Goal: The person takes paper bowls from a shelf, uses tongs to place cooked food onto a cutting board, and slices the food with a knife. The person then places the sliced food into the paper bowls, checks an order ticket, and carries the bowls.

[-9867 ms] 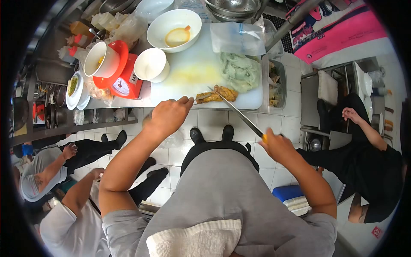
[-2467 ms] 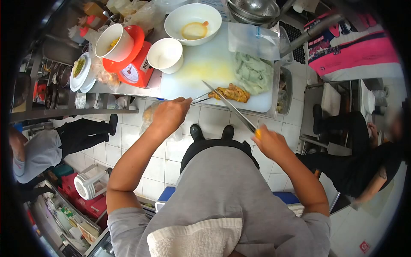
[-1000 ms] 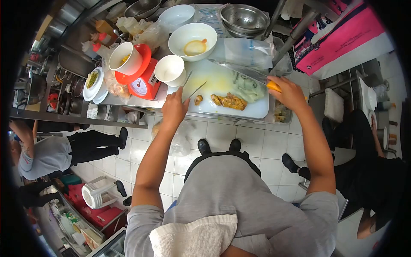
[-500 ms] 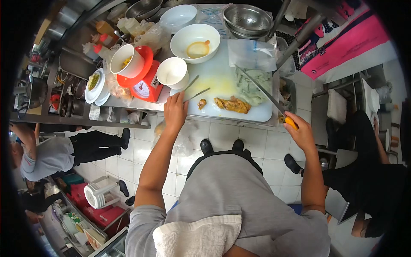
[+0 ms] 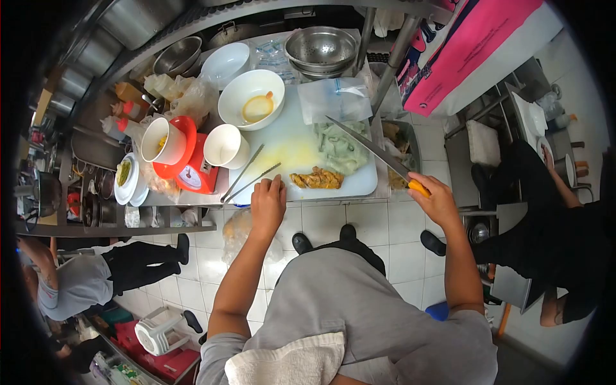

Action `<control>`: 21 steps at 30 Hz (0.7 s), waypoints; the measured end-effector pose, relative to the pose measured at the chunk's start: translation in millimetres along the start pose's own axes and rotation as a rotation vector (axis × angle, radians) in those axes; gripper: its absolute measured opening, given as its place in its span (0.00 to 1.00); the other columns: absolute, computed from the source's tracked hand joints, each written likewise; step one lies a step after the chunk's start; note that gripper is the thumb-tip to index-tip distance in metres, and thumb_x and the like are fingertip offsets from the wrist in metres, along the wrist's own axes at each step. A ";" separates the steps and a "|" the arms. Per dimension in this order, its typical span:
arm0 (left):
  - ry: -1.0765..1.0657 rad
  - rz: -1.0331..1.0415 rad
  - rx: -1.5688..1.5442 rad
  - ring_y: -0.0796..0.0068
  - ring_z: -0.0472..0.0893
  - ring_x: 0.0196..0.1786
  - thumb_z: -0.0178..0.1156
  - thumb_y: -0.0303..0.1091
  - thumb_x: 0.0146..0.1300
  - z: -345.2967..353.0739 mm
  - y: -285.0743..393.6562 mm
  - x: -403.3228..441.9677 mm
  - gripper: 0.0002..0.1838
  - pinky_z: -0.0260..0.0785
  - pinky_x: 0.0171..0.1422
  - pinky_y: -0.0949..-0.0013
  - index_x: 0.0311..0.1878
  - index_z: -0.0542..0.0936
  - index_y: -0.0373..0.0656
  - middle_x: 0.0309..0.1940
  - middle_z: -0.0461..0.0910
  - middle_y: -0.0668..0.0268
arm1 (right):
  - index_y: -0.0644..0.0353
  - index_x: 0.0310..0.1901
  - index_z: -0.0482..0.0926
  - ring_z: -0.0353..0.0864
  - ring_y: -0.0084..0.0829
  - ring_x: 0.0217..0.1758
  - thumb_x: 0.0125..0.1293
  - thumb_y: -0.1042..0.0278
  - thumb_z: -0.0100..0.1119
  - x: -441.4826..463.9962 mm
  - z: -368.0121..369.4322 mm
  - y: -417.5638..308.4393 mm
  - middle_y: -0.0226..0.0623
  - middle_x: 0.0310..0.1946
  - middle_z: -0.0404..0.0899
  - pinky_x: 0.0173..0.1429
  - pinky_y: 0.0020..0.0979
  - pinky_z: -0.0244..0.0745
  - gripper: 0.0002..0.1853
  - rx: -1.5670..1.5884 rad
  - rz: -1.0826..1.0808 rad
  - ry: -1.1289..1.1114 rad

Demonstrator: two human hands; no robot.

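Hands are apart: knife (image 5: 380, 152) is gripped by handle in right hand (image 5: 437, 201), blade angled away, seemingly to clear meat (image 5: 316, 179) laid flat on board (image 5: 266, 133); by tongs (image 5: 244, 172), left hand's (image 5: 268, 206) grip is unclear.

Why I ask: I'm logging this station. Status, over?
Left hand between tongs and meat. Right hand gripping knife. Meat on cutting board, green cloth close behind.

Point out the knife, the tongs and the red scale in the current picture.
Knife (image 5: 378, 154): head view, on the middle of the blade.
Tongs (image 5: 244, 171): head view, partway along the arm farther from the left hand.
Red scale (image 5: 190, 178): head view, on its round dial.
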State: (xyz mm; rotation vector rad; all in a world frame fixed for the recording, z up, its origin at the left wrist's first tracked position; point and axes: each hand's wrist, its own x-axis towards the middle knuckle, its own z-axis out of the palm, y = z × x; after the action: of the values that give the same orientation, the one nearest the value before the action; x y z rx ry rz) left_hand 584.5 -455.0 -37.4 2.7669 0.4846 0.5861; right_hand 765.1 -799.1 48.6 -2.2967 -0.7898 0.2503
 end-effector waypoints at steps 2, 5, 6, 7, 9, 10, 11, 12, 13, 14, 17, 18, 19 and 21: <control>0.021 -0.028 -0.054 0.55 0.77 0.41 0.65 0.26 0.56 6.7 1.8 0.9 0.18 0.73 0.45 0.57 0.51 0.78 0.37 0.39 0.75 0.56 | 0.53 0.56 0.79 0.83 0.41 0.44 0.61 0.64 0.67 5.3 0.9 1.5 0.40 0.42 0.83 0.50 0.34 0.76 0.21 -0.018 -0.005 0.006; 0.053 -0.072 -0.121 0.54 0.78 0.40 0.63 0.22 0.56 14.2 8.1 1.4 0.16 0.74 0.43 0.57 0.48 0.78 0.36 0.44 0.72 0.53 | 0.53 0.56 0.79 0.83 0.41 0.43 0.60 0.63 0.67 15.6 0.8 3.6 0.40 0.41 0.83 0.49 0.35 0.76 0.21 -0.059 -0.048 0.010; 0.042 -0.083 -0.133 0.53 0.79 0.40 0.62 0.22 0.56 15.1 12.1 2.1 0.15 0.74 0.43 0.57 0.48 0.78 0.35 0.47 0.71 0.52 | 0.53 0.55 0.79 0.83 0.41 0.43 0.61 0.63 0.66 16.8 -2.1 3.9 0.42 0.41 0.82 0.49 0.34 0.76 0.20 -0.064 -0.043 0.009; 0.030 -0.093 -0.145 0.53 0.79 0.41 0.62 0.22 0.56 15.4 15.7 2.5 0.14 0.74 0.43 0.57 0.47 0.78 0.35 0.49 0.70 0.51 | 0.54 0.55 0.79 0.83 0.42 0.44 0.61 0.63 0.66 17.8 -4.7 5.2 0.43 0.42 0.82 0.49 0.34 0.76 0.20 -0.067 -0.037 0.007; -0.031 -0.141 -0.156 0.54 0.80 0.42 0.62 0.22 0.56 14.8 21.4 1.0 0.16 0.75 0.45 0.57 0.49 0.77 0.34 0.54 0.68 0.50 | 0.56 0.55 0.80 0.83 0.42 0.44 0.61 0.64 0.66 15.7 -13.3 17.2 0.44 0.42 0.83 0.50 0.34 0.76 0.20 -0.033 -0.060 0.010; -0.017 -0.131 -0.230 0.54 0.80 0.41 0.62 0.21 0.55 15.2 24.0 -0.3 0.18 0.75 0.46 0.57 0.51 0.77 0.34 0.54 0.68 0.51 | 0.57 0.54 0.80 0.83 0.42 0.45 0.61 0.64 0.65 14.1 -17.0 22.8 0.45 0.43 0.83 0.50 0.34 0.76 0.19 0.000 -0.078 0.011; -0.001 -0.120 -0.305 0.54 0.80 0.41 0.63 0.21 0.55 15.3 24.6 0.3 0.20 0.75 0.46 0.58 0.53 0.77 0.34 0.55 0.68 0.51 | 0.57 0.54 0.80 0.83 0.42 0.45 0.61 0.64 0.65 13.0 -22.1 24.4 0.45 0.43 0.83 0.50 0.34 0.76 0.19 0.001 -0.087 0.008; 0.003 -0.126 -0.302 0.54 0.80 0.41 0.63 0.21 0.55 14.6 24.0 -0.1 0.20 0.75 0.46 0.58 0.53 0.77 0.34 0.55 0.68 0.51 | 0.58 0.54 0.80 0.83 0.42 0.45 0.61 0.65 0.65 9.7 -29.3 23.5 0.46 0.44 0.83 0.51 0.34 0.76 0.19 0.023 0.012 -0.046; -0.007 -0.156 -0.384 0.57 0.80 0.40 0.63 0.20 0.55 13.9 24.1 -1.1 0.20 0.76 0.46 0.60 0.54 0.77 0.35 0.56 0.68 0.51 | 0.60 0.53 0.80 0.83 0.41 0.46 0.61 0.65 0.65 8.1 -34.6 21.5 0.47 0.45 0.83 0.51 0.34 0.75 0.18 0.043 0.113 -0.100; -0.017 -0.186 -0.468 0.61 0.81 0.40 0.62 0.20 0.56 13.4 24.5 -2.4 0.21 0.76 0.46 0.62 0.55 0.76 0.37 0.57 0.68 0.52 | 0.60 0.53 0.80 0.83 0.41 0.46 0.61 0.65 0.65 8.2 -37.4 19.6 0.47 0.45 0.83 0.51 0.34 0.75 0.18 0.043 0.112 -0.106; -0.024 -0.282 -0.601 0.65 0.81 0.40 0.62 0.18 0.57 8.6 22.8 -7.3 0.21 0.77 0.46 0.65 0.56 0.76 0.38 0.58 0.68 0.53 | 0.60 0.53 0.80 0.84 0.40 0.45 0.61 0.66 0.64 6.0 -35.3 16.5 0.46 0.45 0.83 0.51 0.34 0.75 0.18 0.022 0.115 -0.144; -0.013 -0.337 -0.650 0.67 0.81 0.40 0.61 0.18 0.58 7.2 21.0 -7.9 0.21 0.77 0.46 0.66 0.56 0.76 0.39 0.59 0.68 0.53 | 0.59 0.53 0.80 0.84 0.41 0.46 0.61 0.66 0.65 6.9 -29.6 14.6 0.47 0.45 0.83 0.51 0.34 0.76 0.18 0.032 0.065 -0.139; -0.014 -0.343 -0.647 0.67 0.81 0.40 0.61 0.18 0.58 6.9 19.8 -9.1 0.21 0.77 0.46 0.66 0.56 0.76 0.39 0.59 0.68 0.53 | 0.58 0.53 0.80 0.84 0.41 0.46 0.61 0.65 0.65 7.8 -23.5 12.6 0.47 0.45 0.83 0.52 0.33 0.76 0.18 0.041 0.012 -0.133; -0.031 -0.284 -0.544 0.65 0.81 0.41 0.59 0.17 0.59 5.4 16.2 -11.0 0.21 0.77 0.46 0.66 0.57 0.76 0.39 0.59 0.69 0.54 | 0.57 0.53 0.80 0.83 0.42 0.46 0.61 0.64 0.65 8.6 -5.6 12.6 0.46 0.45 0.83 0.51 0.34 0.76 0.19 0.037 -0.028 -0.155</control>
State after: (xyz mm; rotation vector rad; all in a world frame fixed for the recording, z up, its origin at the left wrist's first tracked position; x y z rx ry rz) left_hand 581.7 -474.9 -40.6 2.1449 0.5940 0.5123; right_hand 780.0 -804.3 44.7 -2.2495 -0.8872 0.4314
